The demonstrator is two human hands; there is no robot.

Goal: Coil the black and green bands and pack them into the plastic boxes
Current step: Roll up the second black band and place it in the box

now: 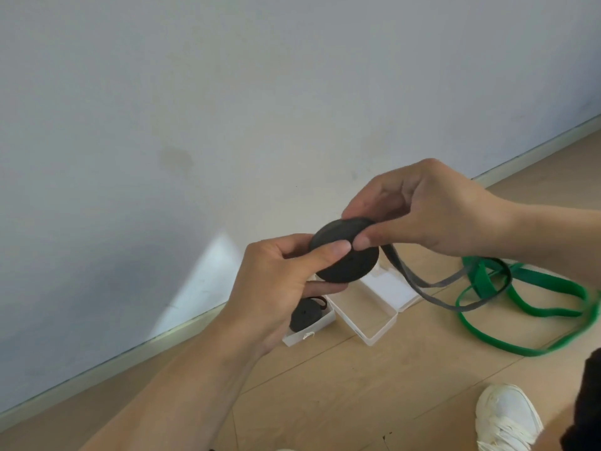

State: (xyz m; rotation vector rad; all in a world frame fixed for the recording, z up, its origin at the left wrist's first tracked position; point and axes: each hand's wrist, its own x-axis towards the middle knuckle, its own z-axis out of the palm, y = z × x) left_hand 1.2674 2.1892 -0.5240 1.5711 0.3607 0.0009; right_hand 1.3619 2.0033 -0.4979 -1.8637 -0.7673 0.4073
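A black band is wound into a thick coil (349, 255) held in the air above the floor. My left hand (279, 281) grips the coil from the left, thumb on its face. My right hand (432, 209) pinches the coil's upper right edge. The band's loose tail (432, 284) hangs down to the floor on the right. A green band (527, 297) lies uncoiled on the floor there. Below my hands stand plastic boxes: an open white one (370, 317) with nothing in it, and a smaller one (312, 327) holding another coiled black band (304, 315).
A pale wall with a skirting board (182, 327) runs diagonally behind the boxes. The floor is light wood. A white shoe (507, 418) and a dark trouser leg (585, 402) are at the bottom right.
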